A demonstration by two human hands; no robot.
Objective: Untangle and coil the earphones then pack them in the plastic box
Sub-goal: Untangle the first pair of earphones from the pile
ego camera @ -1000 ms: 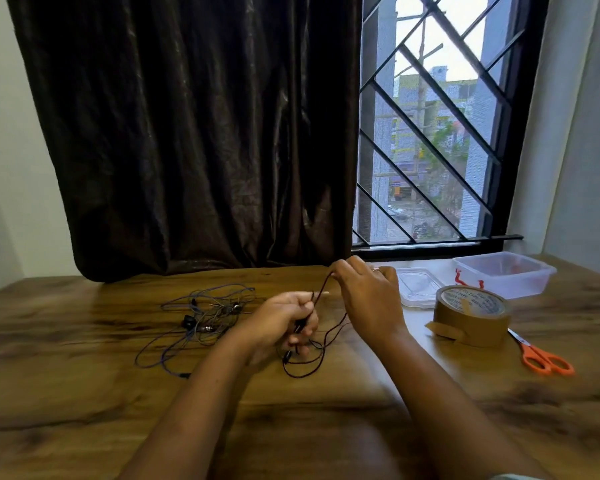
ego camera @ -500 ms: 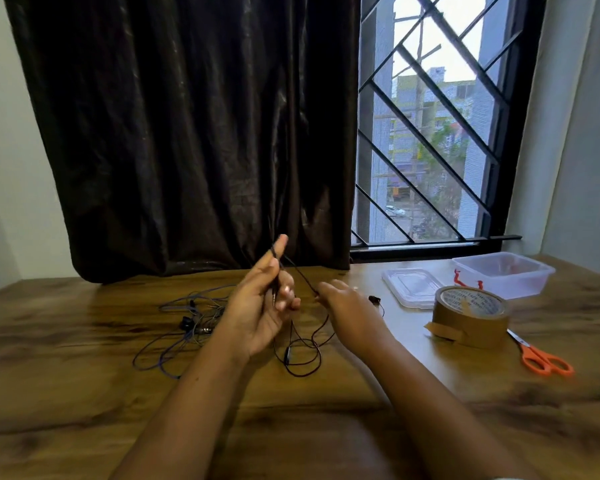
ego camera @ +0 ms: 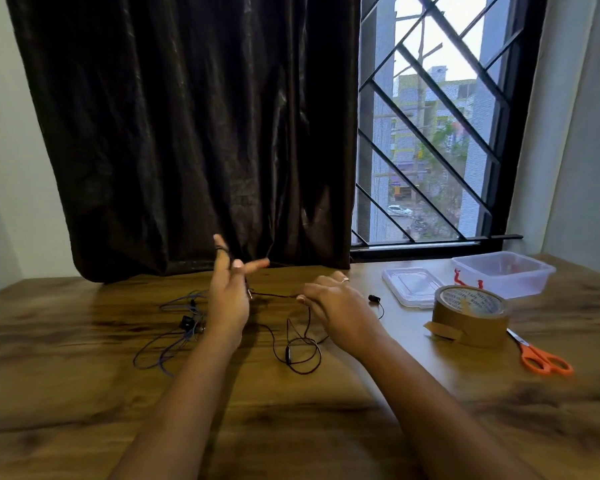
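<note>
Stretching black earphone cable (ego camera: 274, 295) taut between left hand (ego camera: 226, 299) and right hand (ego camera: 340, 308)

Bare forearms, no sleeves; a ring (ego camera: 345, 279) on the right hand (ego camera: 340, 306).

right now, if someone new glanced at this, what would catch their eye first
The two hands at centre: the left hand raised, the right hand lower, with a black earphone cord stretched between them and looping down onto the table. Next, the orange scissors at far right, beside the tape roll. Behind the roll sits the open box with its lid alongside.
</note>
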